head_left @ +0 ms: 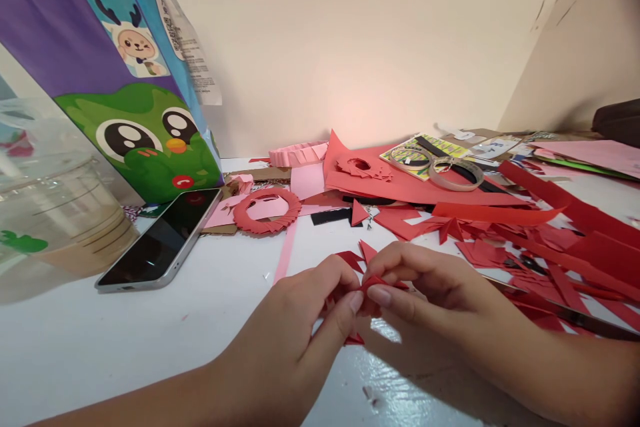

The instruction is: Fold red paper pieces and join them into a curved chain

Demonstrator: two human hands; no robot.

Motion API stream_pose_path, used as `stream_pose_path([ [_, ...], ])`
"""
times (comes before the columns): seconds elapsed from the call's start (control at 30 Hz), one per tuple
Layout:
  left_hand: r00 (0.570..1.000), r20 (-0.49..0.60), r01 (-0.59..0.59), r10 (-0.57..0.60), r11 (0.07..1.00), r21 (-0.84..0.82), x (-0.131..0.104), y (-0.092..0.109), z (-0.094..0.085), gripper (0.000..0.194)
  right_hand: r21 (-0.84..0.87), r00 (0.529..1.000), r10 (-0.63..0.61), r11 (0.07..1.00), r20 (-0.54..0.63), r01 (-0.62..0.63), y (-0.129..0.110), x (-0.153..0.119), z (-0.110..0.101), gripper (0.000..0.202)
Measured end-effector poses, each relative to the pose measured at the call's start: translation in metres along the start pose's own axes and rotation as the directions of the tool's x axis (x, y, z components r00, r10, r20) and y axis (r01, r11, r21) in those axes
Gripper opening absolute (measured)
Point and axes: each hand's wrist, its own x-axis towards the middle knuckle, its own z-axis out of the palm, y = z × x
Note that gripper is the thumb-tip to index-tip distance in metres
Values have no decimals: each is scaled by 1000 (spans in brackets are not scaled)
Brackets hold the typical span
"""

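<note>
A small piece of folded red paper (376,282) is pinched between my two hands just above the white table. My left hand (315,310) grips its left side with thumb and index finger. From the right, my right hand (430,287) holds it the same way, thumb in front. Pointed red flaps stick up behind the fingertips, and another red tip shows below them. My fingers hide much of the folded shape. A red folded-paper ring (240,217) lies on the table beyond my left hand.
At left stand a plastic cup (95,227) of brown drink, a phone (160,240) and a purple-and-green paper bag (145,100). Red paper scraps (525,247) cover the right side. Two rolls of tape (463,183) and a pink pleated ring (299,155) lie near the wall.
</note>
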Motion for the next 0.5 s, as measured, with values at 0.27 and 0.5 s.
stream_pose_path([
  [0.27,992,-60,-106,110,992,70,-6,6,3,28,24,1000,4,1000,9,-5,7,-5,-1,22],
  [0.5,998,-25,-55,54,998,-34,-4,10,1,26,141,996,44,989,83,-55,11,-7,3,29],
])
